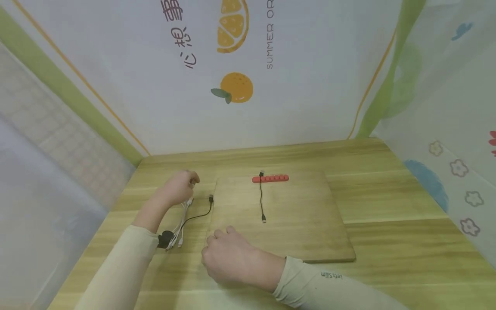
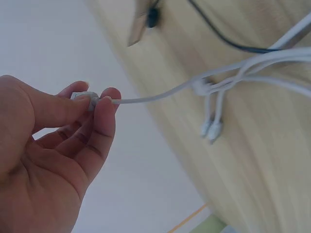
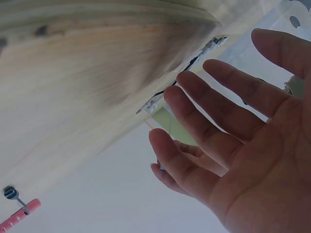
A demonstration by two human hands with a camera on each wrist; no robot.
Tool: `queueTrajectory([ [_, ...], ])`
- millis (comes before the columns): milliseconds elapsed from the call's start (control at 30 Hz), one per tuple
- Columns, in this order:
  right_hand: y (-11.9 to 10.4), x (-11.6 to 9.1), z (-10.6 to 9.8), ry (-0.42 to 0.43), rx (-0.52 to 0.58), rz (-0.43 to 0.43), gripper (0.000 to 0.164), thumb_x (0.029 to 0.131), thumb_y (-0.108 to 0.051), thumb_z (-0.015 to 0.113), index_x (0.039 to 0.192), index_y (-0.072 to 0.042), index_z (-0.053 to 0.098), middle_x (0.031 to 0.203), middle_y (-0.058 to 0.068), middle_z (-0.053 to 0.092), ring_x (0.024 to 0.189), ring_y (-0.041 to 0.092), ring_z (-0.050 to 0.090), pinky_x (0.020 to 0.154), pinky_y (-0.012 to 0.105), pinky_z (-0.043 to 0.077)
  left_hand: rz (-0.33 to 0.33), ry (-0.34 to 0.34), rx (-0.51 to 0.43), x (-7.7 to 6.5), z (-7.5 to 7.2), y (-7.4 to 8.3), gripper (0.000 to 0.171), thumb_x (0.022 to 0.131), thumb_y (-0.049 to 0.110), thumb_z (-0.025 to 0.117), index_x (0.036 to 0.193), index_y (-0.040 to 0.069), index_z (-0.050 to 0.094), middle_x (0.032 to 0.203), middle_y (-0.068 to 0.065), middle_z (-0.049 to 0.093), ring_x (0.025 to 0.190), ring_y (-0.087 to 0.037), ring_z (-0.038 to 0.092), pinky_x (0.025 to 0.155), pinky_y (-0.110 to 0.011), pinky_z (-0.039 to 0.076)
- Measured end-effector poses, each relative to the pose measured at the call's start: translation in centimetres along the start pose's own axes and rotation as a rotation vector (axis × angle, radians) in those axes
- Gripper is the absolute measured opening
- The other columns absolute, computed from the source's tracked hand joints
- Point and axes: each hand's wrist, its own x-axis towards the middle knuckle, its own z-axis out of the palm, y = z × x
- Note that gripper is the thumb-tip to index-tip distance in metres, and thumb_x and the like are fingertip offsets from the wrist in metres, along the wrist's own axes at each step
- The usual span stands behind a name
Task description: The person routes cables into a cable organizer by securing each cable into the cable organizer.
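Observation:
My left hand (image 1: 177,188) is raised over the left side of the table. In the left wrist view, its thumb and fingertips pinch the white plug (image 2: 86,98) of a white charging cable (image 2: 158,97). That cable leads back to a bundle of white cables (image 1: 179,230) lying on the table. One black cable (image 1: 198,216) runs out of the bundle toward the board. My right hand (image 1: 240,258) hovers at the board's front left corner, fingers (image 3: 209,136) loosely spread and holding nothing. On the board lies a red cable holder strip (image 1: 276,178), with a short black cable (image 1: 261,200) across its left part.
The wooden board (image 1: 306,224) lies flat in the middle of the wood-grain table (image 1: 391,254). A white cloth (image 1: 302,107) printed with oranges hangs behind the table. A dark object (image 1: 165,238) shows beside the left sleeve; its kind is unclear.

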Motion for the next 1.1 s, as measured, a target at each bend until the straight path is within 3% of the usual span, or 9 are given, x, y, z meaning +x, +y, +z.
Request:
queueTrajectory([
  [267,0.5,0.3,-0.1,-0.021,0.006,0.008,0.038,0.11,-0.043,0.052,0.136,-0.022,0.07,0.134,-0.004,0.07,0.117,0.014,0.066,0.102,0.04,0.057,0.044,0.157,-0.023,-1.0,-2.3,2.0,0.034,0.105,-0.006,0.048,0.134,-0.008,0.064,0.117,-0.028,0.073,0.1,-0.036,0.073,0.071,-0.034,0.053],
  [367,0.6,0.3,-0.1,-0.046,0.035,0.029,0.044,0.11,-0.045,0.05,0.145,-0.022,0.063,0.145,-0.001,0.065,0.13,0.017,0.063,0.11,0.044,0.055,0.091,0.226,0.013,-1.6,-2.8,3.1,0.032,0.107,-0.004,0.049,0.134,-0.008,0.065,0.12,-0.027,0.074,0.104,-0.038,0.074,0.077,-0.042,0.06],
  [500,0.9,0.4,-0.2,-0.047,0.04,0.055,0.051,0.107,-0.052,0.054,0.147,-0.02,0.059,0.151,0.002,0.061,0.134,0.018,0.062,0.106,0.042,0.057,0.171,0.348,0.073,-2.4,-3.2,4.4,0.028,0.106,-0.003,0.052,0.129,-0.007,0.069,0.122,-0.027,0.073,0.109,-0.041,0.074,0.09,-0.052,0.063],
  [633,1.6,0.6,-0.5,-0.043,0.037,0.09,0.067,0.102,-0.06,0.06,0.153,-0.017,0.053,0.158,0.008,0.055,0.139,0.021,0.06,0.105,0.04,0.058,0.247,0.441,0.103,-3.1,-3.9,5.9,0.025,0.106,-0.002,0.056,0.125,-0.005,0.071,0.12,-0.024,0.074,0.105,-0.041,0.074,0.087,-0.052,0.063],
  [700,2.0,0.7,-0.7,-0.048,0.046,0.113,0.073,0.103,-0.061,0.059,0.158,-0.015,0.048,0.164,0.011,0.049,0.145,0.024,0.056,0.11,0.042,0.056,0.273,0.466,0.103,-3.4,-4.3,6.7,0.024,0.106,-0.001,0.057,0.124,-0.003,0.072,0.119,-0.022,0.075,0.104,-0.039,0.075,0.086,-0.051,0.063],
  [933,3.5,0.5,-1.3,-0.062,0.083,0.211,0.068,0.109,-0.047,0.051,0.165,-0.013,0.037,0.171,0.012,0.04,0.149,0.023,0.052,0.113,0.041,0.053,0.362,0.506,-0.012,-4.4,-5.3,9.2,0.023,0.101,-0.005,0.065,0.121,0.0,0.075,0.111,-0.016,0.079,0.097,-0.032,0.077,0.083,-0.048,0.063],
  [1100,4.8,-0.3,-1.0,-0.049,0.131,0.288,0.068,0.108,-0.042,0.053,0.166,-0.011,0.036,0.169,0.013,0.042,0.146,0.024,0.053,0.108,0.043,0.054,0.423,0.543,-0.055,-4.8,-5.5,10.4,0.023,0.098,-0.006,0.068,0.119,0.0,0.077,0.108,-0.014,0.08,0.093,-0.029,0.078,0.081,-0.044,0.064],
])
